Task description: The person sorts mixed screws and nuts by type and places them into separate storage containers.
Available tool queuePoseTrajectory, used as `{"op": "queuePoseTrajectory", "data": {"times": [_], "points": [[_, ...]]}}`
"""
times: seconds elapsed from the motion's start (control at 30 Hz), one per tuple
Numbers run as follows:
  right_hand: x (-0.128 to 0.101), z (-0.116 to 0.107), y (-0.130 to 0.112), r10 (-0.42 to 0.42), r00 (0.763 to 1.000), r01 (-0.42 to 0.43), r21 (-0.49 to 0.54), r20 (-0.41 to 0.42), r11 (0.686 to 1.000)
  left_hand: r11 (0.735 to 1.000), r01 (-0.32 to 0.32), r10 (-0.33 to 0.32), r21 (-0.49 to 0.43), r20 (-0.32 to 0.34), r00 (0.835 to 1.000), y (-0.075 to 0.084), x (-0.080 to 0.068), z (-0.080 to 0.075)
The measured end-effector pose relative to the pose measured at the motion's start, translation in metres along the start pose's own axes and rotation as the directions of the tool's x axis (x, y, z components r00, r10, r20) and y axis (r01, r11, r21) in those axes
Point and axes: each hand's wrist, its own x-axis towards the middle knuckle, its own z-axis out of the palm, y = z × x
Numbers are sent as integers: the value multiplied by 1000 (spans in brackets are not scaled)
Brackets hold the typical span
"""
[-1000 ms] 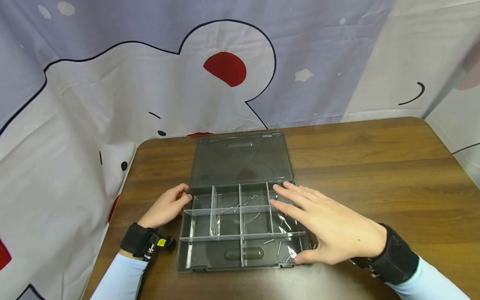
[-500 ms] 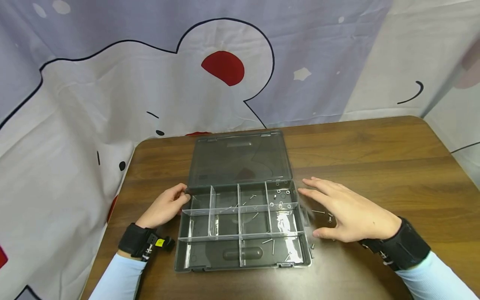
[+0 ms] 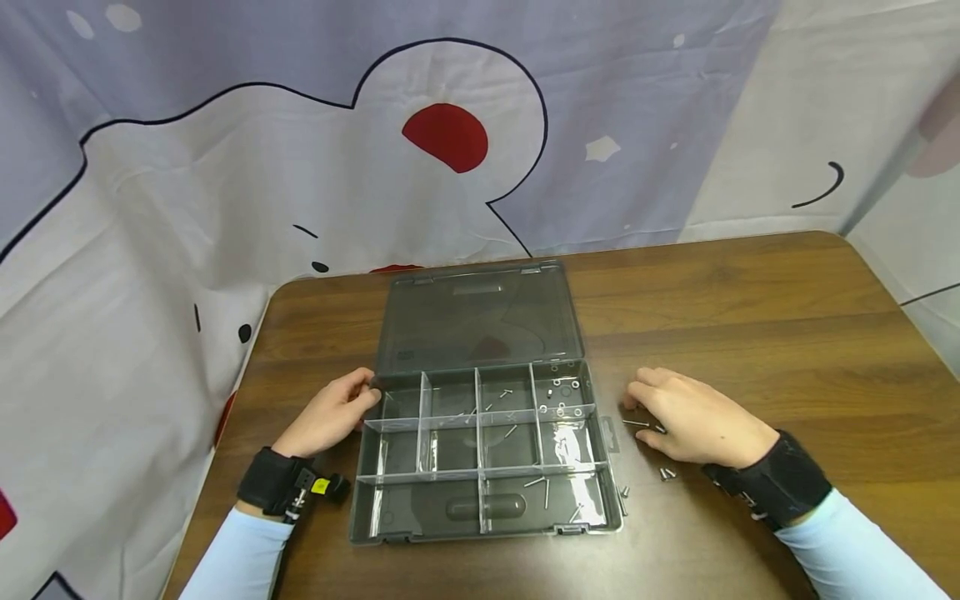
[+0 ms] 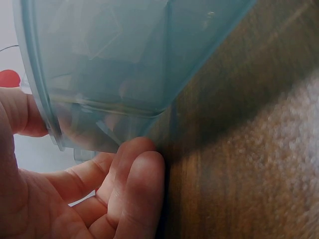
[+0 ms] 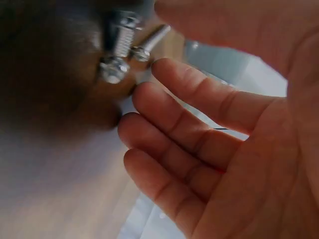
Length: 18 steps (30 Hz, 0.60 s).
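A grey see-through compartment box (image 3: 416, 504) lies on the table with its lid (image 3: 465, 325) folded back. My left hand (image 3: 326, 412) grips the box's left side near the hinge; in the left wrist view the thumb (image 4: 25, 112) is over the rim and the fingers curl against the outer wall. To the right of the box, my right hand (image 3: 697, 417) is low over the table, fingers loosely bent around a few loose screws (image 3: 637, 423). Seen from the right wrist, a screw (image 5: 152, 42) lies between thumb and index fingertip, with no grip on it.
Small nuts (image 3: 576, 385) fill the box's back right compartment, and several screws (image 3: 535, 482) lie in others. More loose screws (image 3: 667, 474) are on the wooden table (image 3: 772, 333), some along the box's right edge. A printed curtain (image 3: 637, 100) hangs behind.
My right hand has moved off the box's right compartments and down to the screws on the table, its fingers bending. The left hand stays on the box.
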Motion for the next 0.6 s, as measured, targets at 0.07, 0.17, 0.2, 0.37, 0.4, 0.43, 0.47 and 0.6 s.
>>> {"op": "queuePoseTrajectory", "data": {"times": [0.07, 0.17, 0.2, 0.37, 0.4, 0.43, 0.47, 0.6], "points": [[1, 3, 1, 4, 1000, -4, 14, -6, 1000, 1000, -2, 2, 2, -2, 1000, 0, 0, 0], [3, 7, 1, 4, 999, -3, 18, -33, 1000, 1000, -5, 5, 2, -1, 1000, 0, 0, 0], [4, 9, 1, 4, 999, -3, 16, -44, 1000, 1000, -5, 5, 1, 0, 1000, 0, 0, 0], [8, 15, -1, 14, 996, -14, -2, -85, 1000, 1000, -10, 10, 1, 0, 1000, 0, 0, 0], [8, 16, -1, 17, 996, -17, -5, -88, 1000, 1000, -10, 10, 4, -2, 1000, 0, 0, 0], [9, 16, -2, 17, 996, -18, -9, -89, 1000, 1000, -10, 10, 6, -3, 1000, 0, 0, 0], [9, 16, -3, 13, 995, -14, -12, -95, 1000, 1000, -10, 10, 7, -4, 1000, 0, 0, 0], [10, 9, -7, -2, 991, 0, -9, -137, 1000, 1000, -7, 7, 7, -3, 1000, 0, -1, 0]]}}
